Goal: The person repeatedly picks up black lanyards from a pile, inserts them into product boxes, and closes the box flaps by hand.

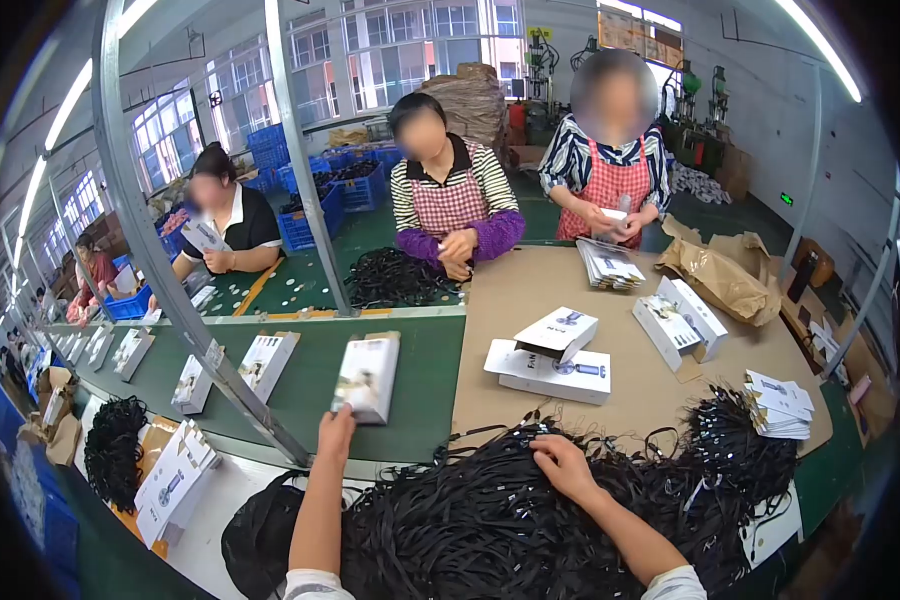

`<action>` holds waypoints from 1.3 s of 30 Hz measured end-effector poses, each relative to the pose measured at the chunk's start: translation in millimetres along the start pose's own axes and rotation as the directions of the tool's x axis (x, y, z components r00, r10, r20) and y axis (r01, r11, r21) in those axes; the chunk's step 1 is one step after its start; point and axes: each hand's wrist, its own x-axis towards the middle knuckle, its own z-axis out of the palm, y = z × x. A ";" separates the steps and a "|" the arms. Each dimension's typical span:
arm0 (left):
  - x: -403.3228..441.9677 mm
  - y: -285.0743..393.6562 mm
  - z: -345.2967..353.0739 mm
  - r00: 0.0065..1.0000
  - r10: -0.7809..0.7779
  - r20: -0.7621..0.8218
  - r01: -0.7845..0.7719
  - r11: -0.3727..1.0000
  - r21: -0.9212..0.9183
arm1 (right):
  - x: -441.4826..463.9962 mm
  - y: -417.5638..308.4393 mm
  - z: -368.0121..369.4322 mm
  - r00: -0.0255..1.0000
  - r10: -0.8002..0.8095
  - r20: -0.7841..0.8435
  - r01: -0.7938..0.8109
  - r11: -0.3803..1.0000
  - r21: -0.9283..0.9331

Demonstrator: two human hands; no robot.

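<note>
My left hand grips the near left corner of a white printed box, which lies on the green conveyor belt and looks slightly blurred. Over a large heap of thin black straps, my right hand rests palm down with its fingers apart. The heap has small metal ends showing and fills the space in front of me. Just beyond it, on brown cardboard, stand an open white fan box and another open box.
More white boxes line the belt leftward, past a metal post. Folded leaflets are stacked at right, near crumpled brown paper. Several co-workers sit or stand opposite. A tilted white carton lies lower left.
</note>
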 end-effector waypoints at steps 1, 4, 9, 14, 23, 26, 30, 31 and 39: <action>2.5 -7.4 4.7 0.989 0.066 -0.136 -0.079 0.993 -0.088 | 1.0 2.3 1.2 0.999 -0.015 -0.038 0.016 1.000 0.024; -35.0 -5.9 42.4 0.913 0.374 -0.165 -0.322 0.906 0.274 | 1.7 26.1 7.9 0.982 -0.179 -0.067 0.172 0.981 -0.093; -124.4 18.6 90.4 0.812 0.226 0.539 -0.530 0.672 0.517 | 5.5 20.7 6.2 0.992 -0.119 -0.040 0.116 0.992 -0.054; -173.2 37.8 119.5 0.656 0.206 0.726 -0.733 0.402 0.548 | 3.4 16.3 5.0 0.998 -0.046 -0.036 0.045 0.999 -0.026; -179.5 25.4 113.1 0.658 0.089 0.747 -0.749 0.171 0.640 | 2.8 17.8 4.8 1.000 -0.003 0.001 0.003 1.000 -0.029; -179.7 33.6 115.8 0.723 0.009 0.690 -0.678 0.198 0.708 | 2.4 17.3 4.2 1.000 -0.003 0.000 0.003 1.000 -0.027; -178.0 45.3 116.0 0.789 -0.042 0.613 -0.589 0.235 0.773 | 2.7 20.5 4.6 1.000 -0.028 -0.003 0.028 0.999 -0.024; -179.4 50.0 116.5 0.789 -0.041 0.613 -0.588 0.234 0.774 | 3.2 20.7 4.5 1.000 -0.028 -0.003 0.028 0.999 -0.023; -207.9 93.3 142.3 0.622 0.130 0.772 -0.538 0.788 0.301 | 14.1 -23.4 -9.6 0.998 0.025 0.056 -0.037 0.975 0.220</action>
